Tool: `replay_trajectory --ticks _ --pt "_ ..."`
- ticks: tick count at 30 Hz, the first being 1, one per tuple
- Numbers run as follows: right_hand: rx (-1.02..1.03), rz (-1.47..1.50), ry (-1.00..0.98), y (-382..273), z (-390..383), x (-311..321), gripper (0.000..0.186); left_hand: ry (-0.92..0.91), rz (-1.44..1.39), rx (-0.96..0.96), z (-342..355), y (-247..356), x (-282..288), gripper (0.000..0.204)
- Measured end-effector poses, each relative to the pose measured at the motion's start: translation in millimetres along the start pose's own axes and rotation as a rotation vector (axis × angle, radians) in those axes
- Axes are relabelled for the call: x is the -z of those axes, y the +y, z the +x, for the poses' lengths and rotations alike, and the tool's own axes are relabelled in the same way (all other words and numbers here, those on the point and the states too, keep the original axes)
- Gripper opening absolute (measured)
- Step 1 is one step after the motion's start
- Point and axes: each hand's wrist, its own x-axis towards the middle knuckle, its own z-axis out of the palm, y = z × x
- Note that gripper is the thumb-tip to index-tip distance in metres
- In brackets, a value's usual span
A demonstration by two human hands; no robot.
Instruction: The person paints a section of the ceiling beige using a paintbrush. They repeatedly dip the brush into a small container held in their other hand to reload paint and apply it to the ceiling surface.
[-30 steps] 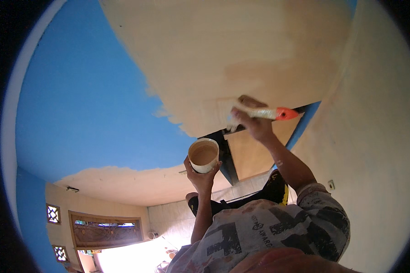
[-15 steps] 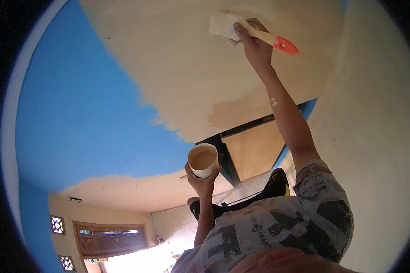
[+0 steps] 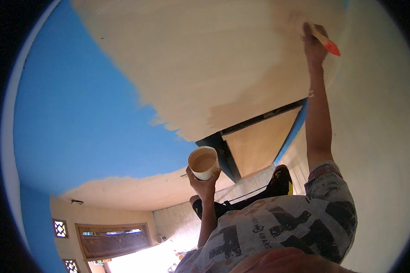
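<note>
Right hand [image 3: 315, 45] grips the brush [image 3: 325, 42] on the ceiling [image 3: 205, 68]; stroke evenly. Left hand [image 3: 204, 184] holds the paint cup [image 3: 203, 162] below it level.

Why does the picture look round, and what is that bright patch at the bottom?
Head view: a fisheye lens bends edges and leaves black corners; daylight low down is blown out; the brush in the right hand is slightly soft; the cup in the left hand is sharp.

Single head view, seemingly tilted steeply upward, close beneath the ceiling [image 3: 205, 63].
</note>
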Motion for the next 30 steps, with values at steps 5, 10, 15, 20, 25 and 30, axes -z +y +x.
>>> replay_trajectory --ticks 5,10,15,20,25,30 --pt "0.320 -0.061 -0.140 -111 -33 -101 0.011 -0.002 0.020 -0.024 -2 3 -4 0.081" --pt "0.251 0.481 -0.108 -227 -54 -146 0.016 0.001 0.074 -0.049 -3 0 -4 0.082" --pt "0.439 0.286 -0.077 -166 -46 -145 0.020 -0.021 0.081 -0.058 -5 -1 1 0.081" --pt "0.042 0.135 -0.101 -11 -20 -36 0.019 -0.024 0.062 -0.071 -9 2 2 0.081" --pt "-0.093 -0.022 -0.019 36 5 32 0.025 -0.063 0.037 -0.055 -5 3 6 0.082" --pt "0.156 0.050 -0.015 -47 -11 -75 0.015 -0.028 0.040 -0.076 -8 5 7 0.083"
